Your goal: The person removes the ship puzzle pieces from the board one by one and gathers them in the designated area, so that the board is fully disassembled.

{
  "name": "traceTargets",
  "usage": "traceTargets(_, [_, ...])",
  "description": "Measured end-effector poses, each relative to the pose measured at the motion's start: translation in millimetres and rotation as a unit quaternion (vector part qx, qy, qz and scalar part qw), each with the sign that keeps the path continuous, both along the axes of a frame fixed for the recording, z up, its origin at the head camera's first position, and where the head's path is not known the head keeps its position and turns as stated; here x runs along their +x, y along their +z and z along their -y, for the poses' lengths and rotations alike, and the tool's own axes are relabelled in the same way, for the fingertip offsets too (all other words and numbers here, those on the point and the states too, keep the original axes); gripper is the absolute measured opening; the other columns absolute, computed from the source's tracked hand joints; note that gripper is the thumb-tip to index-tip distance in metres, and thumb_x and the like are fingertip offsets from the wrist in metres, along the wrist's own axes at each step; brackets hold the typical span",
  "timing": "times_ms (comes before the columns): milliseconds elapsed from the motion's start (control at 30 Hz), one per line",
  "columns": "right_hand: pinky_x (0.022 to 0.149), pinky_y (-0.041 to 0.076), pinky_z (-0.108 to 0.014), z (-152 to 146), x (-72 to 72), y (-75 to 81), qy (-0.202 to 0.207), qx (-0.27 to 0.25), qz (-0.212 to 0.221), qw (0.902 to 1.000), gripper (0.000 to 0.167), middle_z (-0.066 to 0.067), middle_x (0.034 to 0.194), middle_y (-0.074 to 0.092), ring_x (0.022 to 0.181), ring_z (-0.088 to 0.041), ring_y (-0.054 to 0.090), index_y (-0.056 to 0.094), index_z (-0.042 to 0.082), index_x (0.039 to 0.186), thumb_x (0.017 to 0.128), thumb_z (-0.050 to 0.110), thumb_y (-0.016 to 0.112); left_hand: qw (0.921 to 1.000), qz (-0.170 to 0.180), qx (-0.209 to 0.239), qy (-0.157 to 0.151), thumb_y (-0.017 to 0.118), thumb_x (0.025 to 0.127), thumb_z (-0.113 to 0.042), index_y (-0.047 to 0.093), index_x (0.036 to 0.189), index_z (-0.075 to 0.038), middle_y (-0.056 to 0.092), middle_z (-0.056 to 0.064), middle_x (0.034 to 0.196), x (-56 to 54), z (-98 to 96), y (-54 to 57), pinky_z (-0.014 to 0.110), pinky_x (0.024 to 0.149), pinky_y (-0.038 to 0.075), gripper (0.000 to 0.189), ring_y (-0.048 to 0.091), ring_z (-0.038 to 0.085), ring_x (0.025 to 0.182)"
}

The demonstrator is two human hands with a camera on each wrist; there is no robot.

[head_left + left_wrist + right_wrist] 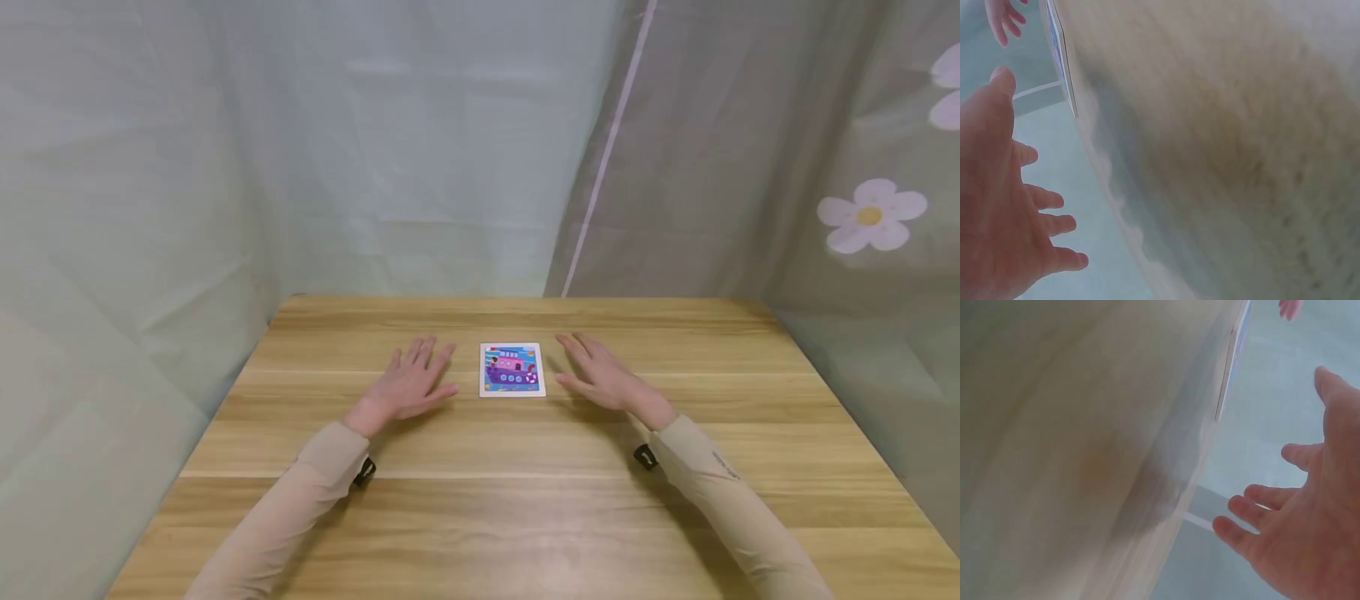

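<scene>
A square picture puzzle (pixel 512 370) with a white border lies flat on the wooden table, showing a pink and purple boat on blue water. Left of it, my left hand (pixel 412 385) hovers palm down with its fingers spread and nothing in it. My right hand (pixel 602 379) is held the same way on the other side, its fingertips close to the puzzle's right edge. Both wrist views show a gap between palm and table, with shadows beneath. The puzzle's thin edge (pixel 1063 59) appears in the left wrist view, and its edge (pixel 1230 369) in the right one too.
The wooden table (pixel 510 517) extends around the puzzle to its far edge. Pale curtains (pixel 450 150) hang behind and at the sides, one with white flowers (pixel 870 217). A dark wrist strap piece (pixel 364 472) sits below the left sleeve, another (pixel 645 456) by the right.
</scene>
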State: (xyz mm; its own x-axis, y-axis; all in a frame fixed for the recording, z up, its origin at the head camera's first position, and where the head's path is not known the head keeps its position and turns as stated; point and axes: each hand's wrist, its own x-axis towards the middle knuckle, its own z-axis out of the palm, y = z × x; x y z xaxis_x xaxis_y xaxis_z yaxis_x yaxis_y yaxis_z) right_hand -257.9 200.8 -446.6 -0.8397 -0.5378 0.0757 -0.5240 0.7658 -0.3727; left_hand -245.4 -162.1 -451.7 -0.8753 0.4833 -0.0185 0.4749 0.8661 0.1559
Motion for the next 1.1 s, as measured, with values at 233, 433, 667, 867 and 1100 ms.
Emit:
traceTargets(233, [0.113,0.021,-0.065,6,-0.9,0.9,0.002,0.031,0.012,0.9994,0.077,-0.035,0.153,0.021,0.140,-0.052,0.025,0.015,0.009,0.155,0.097,0.043,0.053,0.9999,0.002,0.009,-0.005,0.040,0.099,-0.055,0.013,0.157,-0.015,0.011,0.026,0.159,-0.3,-3.8,-0.7,0.068,0.113,0.016,0.076,0.015,0.047,0.146])
traceTargets(433, [0.112,0.023,-0.066,13,0.9,6.7,-0.010,0.029,0.032,0.9990,0.077,-0.036,0.152,0.022,0.139,-0.053,0.026,0.018,0.007,0.155,0.097,0.043,0.054,0.9996,0.026,0.010,-0.003,0.040,0.099,-0.055,0.013,0.156,-0.013,0.010,0.027,0.159,0.7,-10.8,1.8,0.067,0.113,0.014,0.076,0.014,0.048,0.146])
traceTargets(667, [0.111,0.027,-0.064,18,3.1,10.8,-0.004,0.040,0.037,0.9985,0.076,-0.039,0.148,0.028,0.136,-0.054,0.031,0.023,0.003,0.153,0.096,0.040,0.057,0.9970,0.076,0.016,0.011,0.039,0.099,-0.056,0.011,0.157,-0.012,0.008,0.027,0.159,3.1,-20.3,3.9,0.068,0.113,0.013,0.077,0.011,0.047,0.146])
traceTargets(867, [0.109,0.032,-0.062,24,2.3,14.7,-0.009,0.030,0.035,0.9989,0.070,-0.040,0.142,0.037,0.131,-0.053,0.040,0.028,-0.002,0.150,0.096,0.033,0.058,0.9969,0.077,0.015,0.009,0.039,0.100,-0.053,0.012,0.156,-0.011,0.008,0.027,0.159,3.2,-25.1,7.3,0.068,0.113,0.013,0.076,0.012,0.048,0.146])
traceTargets(1100, [0.109,0.036,-0.057,29,-0.4,14.3,-0.019,0.019,0.045,0.9987,0.064,-0.032,0.141,0.045,0.130,-0.048,0.045,0.035,-0.006,0.145,0.096,0.028,0.059,0.9959,0.089,0.012,0.002,0.039,0.100,-0.052,0.013,0.156,-0.009,0.009,0.027,0.159,2.9,-31.2,11.5,0.066,0.114,0.014,0.075,0.013,0.049,0.145])
